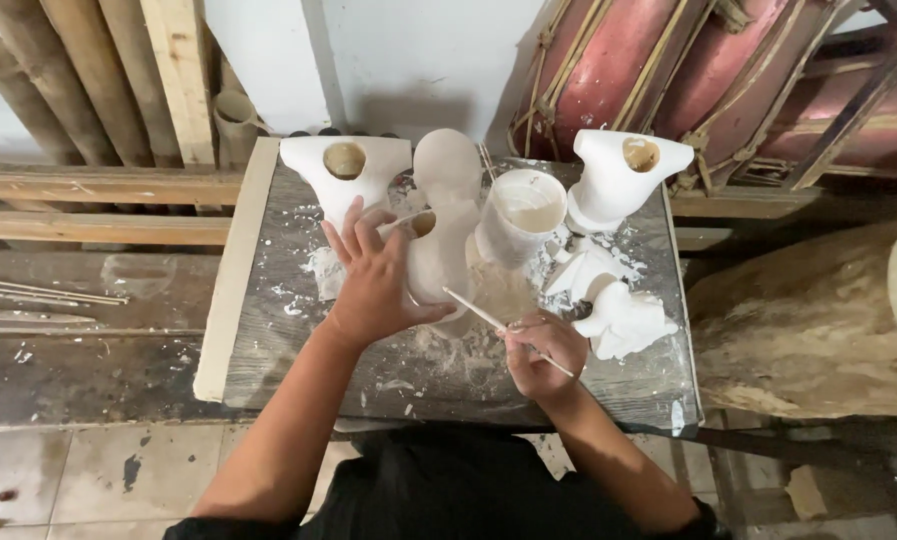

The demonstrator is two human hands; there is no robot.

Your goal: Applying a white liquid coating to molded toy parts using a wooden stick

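Observation:
My left hand (pixel 373 283) rests against the side of a tall white plaster figure (pixel 446 215) standing in the middle of a grey, plaster-spattered board (pixel 298 340), steadying it. In my right hand (pixel 540 352), a thin stick-like tool (pixel 483 315) is pinched between the fingers, its tip pointing up-left toward the base of the figure. A white plaster-coated cup (pixel 520 212) stands just right of the figure.
Two white hollow torso-shaped casts stand at the back left (pixel 343 172) and back right (pixel 623 175). Another plaster piece (pixel 623 320) lies at the right. Bamboo poles (pixel 68 80) lean at the left; red drums (pixel 668 70) and a log (pixel 808 320) are at the right.

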